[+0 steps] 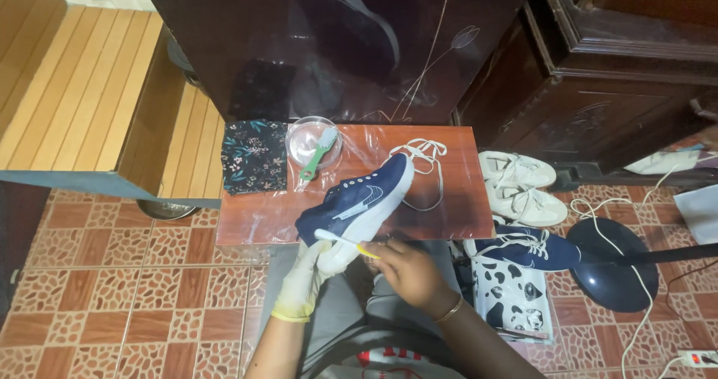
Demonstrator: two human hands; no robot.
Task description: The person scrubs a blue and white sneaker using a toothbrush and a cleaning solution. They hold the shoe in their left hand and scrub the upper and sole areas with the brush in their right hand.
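My left hand (303, 278), in a pale rubber glove, grips the heel of a navy sneaker (359, 199) with a white sole. The shoe lies on its side across the front of a small reddish table (456, 214) wrapped in clear plastic. My bare right hand (407, 270), with a gold bangle on the wrist, holds a white and yellow toothbrush (340, 240) against the heel's sole. A loose white shoelace (426, 158) lies by the shoe's toe.
A clear bowl (314, 141) with a green brush (318, 153) and a dark floral cloth (254, 157) sit at the table's back left. White sneakers (520, 188), another navy sneaker (531, 246), a spotted bag (512, 297) and a fan base (613, 263) lie on the right. Dark cabinets stand behind.
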